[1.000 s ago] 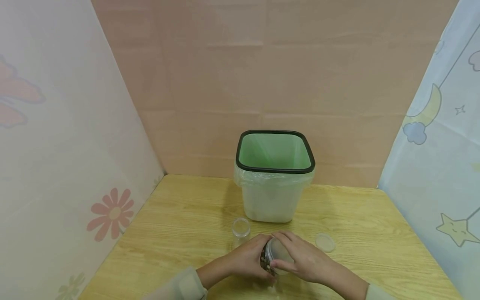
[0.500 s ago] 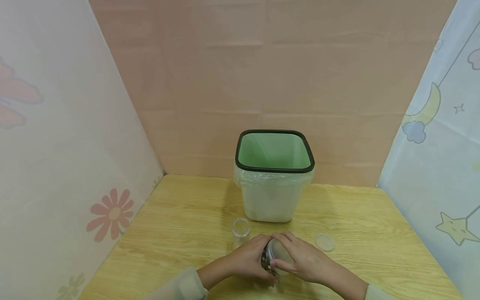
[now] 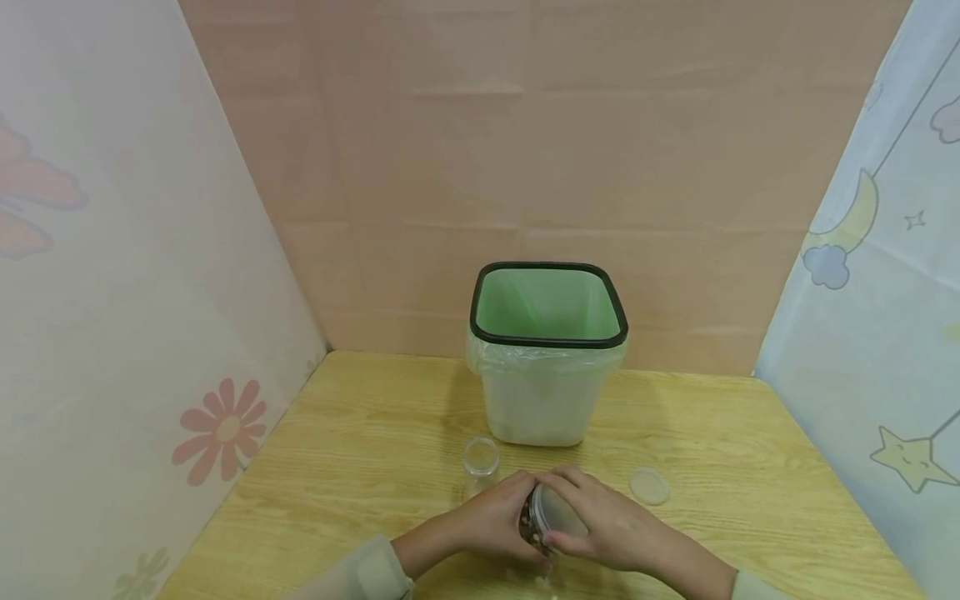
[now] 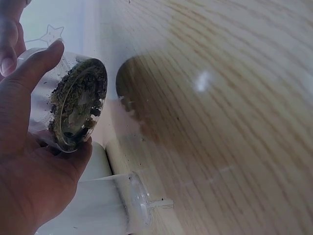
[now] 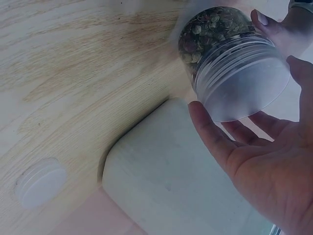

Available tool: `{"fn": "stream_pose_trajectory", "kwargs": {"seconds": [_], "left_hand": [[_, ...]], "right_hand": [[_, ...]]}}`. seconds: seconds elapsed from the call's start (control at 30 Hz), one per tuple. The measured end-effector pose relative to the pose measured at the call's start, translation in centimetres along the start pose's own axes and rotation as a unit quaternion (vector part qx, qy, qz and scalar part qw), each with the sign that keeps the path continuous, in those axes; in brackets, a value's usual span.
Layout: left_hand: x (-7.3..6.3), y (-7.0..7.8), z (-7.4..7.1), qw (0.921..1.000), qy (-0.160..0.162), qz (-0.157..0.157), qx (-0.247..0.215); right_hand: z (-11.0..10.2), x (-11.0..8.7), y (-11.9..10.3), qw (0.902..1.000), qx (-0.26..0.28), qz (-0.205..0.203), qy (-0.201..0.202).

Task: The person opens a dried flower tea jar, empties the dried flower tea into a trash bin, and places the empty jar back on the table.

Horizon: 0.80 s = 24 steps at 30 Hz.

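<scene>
A clear jar [image 5: 212, 34] with dried flowers and leaves in it is held tilted just above the table, its lid end toward the right. My left hand [image 3: 491, 521] grips the jar's body, thumb on one side and fingers on the other. My right hand [image 3: 611, 521] holds the translucent lid [image 5: 249, 90], with fingers and thumb spread round its edge. In the left wrist view, the jar's base [image 4: 80, 105] faces the tabletop, which shows its reflection.
A white bin [image 3: 543, 400] with a dark rim and a plastic liner stands behind the hands. A second clear jar [image 3: 481, 462] stands left of centre, in front of the bin. A loose round lid [image 3: 648, 486] lies on the wooden table [image 3: 360, 433] at the right.
My right hand has shifted slightly on the lid, its thumb a little lower. The left hand keeps its grip on the jar in much the same spot.
</scene>
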<state>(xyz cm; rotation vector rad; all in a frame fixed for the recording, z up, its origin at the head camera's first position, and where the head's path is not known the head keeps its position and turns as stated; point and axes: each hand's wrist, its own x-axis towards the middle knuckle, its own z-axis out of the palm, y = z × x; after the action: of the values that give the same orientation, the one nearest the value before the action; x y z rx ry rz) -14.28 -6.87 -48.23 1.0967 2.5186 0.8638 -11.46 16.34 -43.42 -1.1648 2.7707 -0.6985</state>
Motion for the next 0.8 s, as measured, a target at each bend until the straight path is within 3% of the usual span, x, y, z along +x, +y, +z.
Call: {"fn": "stream_pose_trajectory", "kwargs": {"seconds": [0.43,0.8], "left_hand": [[0.10,-0.06,0.28,0.9999,0.016,0.004,0.005],[0.32,0.22,0.41,0.9993,0.034,0.002,0.016]], "right_hand": [[0.25,0.09,0.04,0.9993,0.001,0.034,0.017],[0.38,0.51,-0.08,0.9986,-0.024,0.031,0.034]]}}
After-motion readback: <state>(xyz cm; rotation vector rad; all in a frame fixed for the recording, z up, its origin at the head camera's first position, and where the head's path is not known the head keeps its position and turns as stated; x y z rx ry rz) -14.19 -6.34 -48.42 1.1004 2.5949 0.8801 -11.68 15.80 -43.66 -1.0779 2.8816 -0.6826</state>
